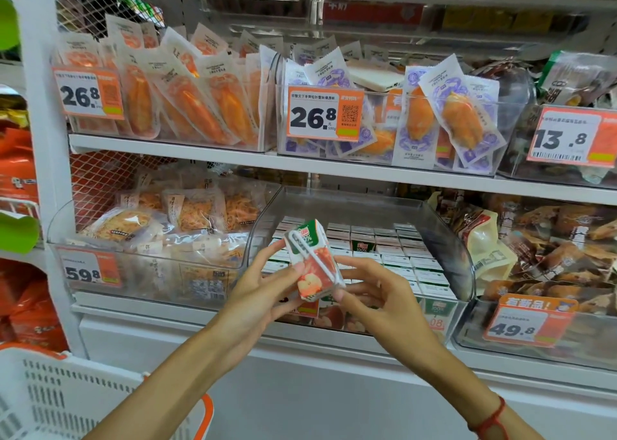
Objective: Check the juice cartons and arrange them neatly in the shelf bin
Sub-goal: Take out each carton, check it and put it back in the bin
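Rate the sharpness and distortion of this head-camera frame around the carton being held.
Head view: the juice carton and both hands, left hand and right hand, are fairly sharp; shelf edges bow from wide-angle distortion; the clear bin shows soft glare.

White store shelves (187, 144) w/ orange price tags (324, 114).

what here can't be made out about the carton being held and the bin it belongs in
All in the head view:
- Small red, green and white juice carton: the small print is too blurred to read; its far faces are turned away, and its side edges are covered by the left hand and right hand.
- Clear plastic shelf bin: its front lower rows and orange price tag are hidden behind both hands.
- White plastic basket: cut off by the bottom-left edge.
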The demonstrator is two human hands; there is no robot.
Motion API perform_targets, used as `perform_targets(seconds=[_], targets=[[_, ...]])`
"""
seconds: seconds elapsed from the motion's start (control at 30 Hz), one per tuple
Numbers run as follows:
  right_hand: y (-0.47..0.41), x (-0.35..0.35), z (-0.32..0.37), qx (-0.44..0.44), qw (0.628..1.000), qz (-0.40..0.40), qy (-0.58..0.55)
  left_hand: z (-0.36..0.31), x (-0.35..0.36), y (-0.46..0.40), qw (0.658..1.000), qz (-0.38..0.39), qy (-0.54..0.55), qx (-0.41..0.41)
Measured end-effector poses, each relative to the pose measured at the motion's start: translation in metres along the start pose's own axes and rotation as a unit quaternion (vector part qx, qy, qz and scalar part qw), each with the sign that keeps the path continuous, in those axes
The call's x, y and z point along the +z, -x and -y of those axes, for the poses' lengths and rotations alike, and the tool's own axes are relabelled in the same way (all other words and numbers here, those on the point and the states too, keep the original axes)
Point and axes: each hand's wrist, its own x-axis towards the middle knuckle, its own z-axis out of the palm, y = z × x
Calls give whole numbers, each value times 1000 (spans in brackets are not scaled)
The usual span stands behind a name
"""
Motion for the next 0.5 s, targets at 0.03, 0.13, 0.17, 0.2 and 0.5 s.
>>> perform_targets(seconds=[0.03,0.13,0.17,0.2,0.5], targets=[[-1,-2,0,16,1000,17,-17,0,1,0,999,-13,-29,27],[-2,-3,-1,45,996,28,-73,0,6,4,984,-34,-129,116],[-3,-3,-2,47,995,20,-80,0,7,6,976,-24,-161,143],[-3,-2,-3,46,995,13,-83,1,8,7,968,-10,-189,166],[-2,-5,2,-6,1000,11,3,0,7,4,977,-16,-168,130]])
